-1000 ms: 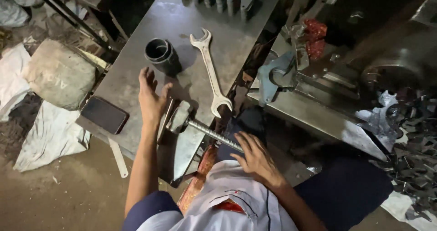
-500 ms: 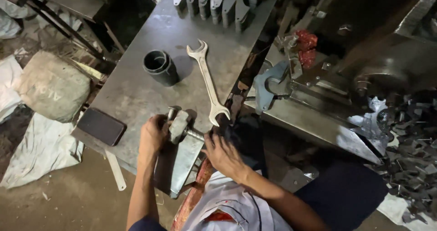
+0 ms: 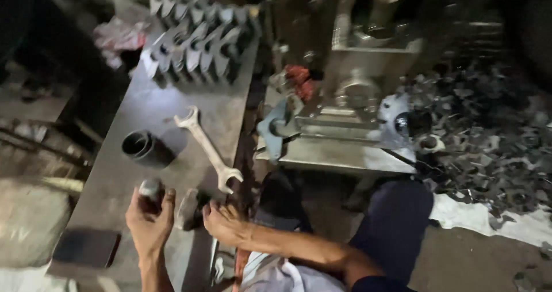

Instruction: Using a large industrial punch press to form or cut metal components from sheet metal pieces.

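Head view: a dim metal workbench (image 3: pixel 172 102).
Left hand (image 3: pixel 150 220): wrapped around a small metal cylinder (image 3: pixel 150 187), raised just above the bench.
Right hand (image 3: pixel 225 222): grip unclear, touching a grey metal block (image 3: pixel 188 208) beside the open-ended spanner (image 3: pixel 208 148).
Risk: the cylinder may slip and strike the block.

Steel bench (image 3: pixel 144 105): wrench (image 3: pixel 208 149), black ring (image 3: pixel 140 147)

Double-ended wrench (image 3: pixel 208 148) flat on steel table (image 3: pixel 149 108), just right of black sleeve (image 3: pixel 141 147). Rows of metal parts (image 3: pixel 195 42) at far end. Dark phone (image 3: pixel 86 247) at near corner. Scrap pile (image 3: pixel 494 136) beside machine (image 3: pixel 356 96).
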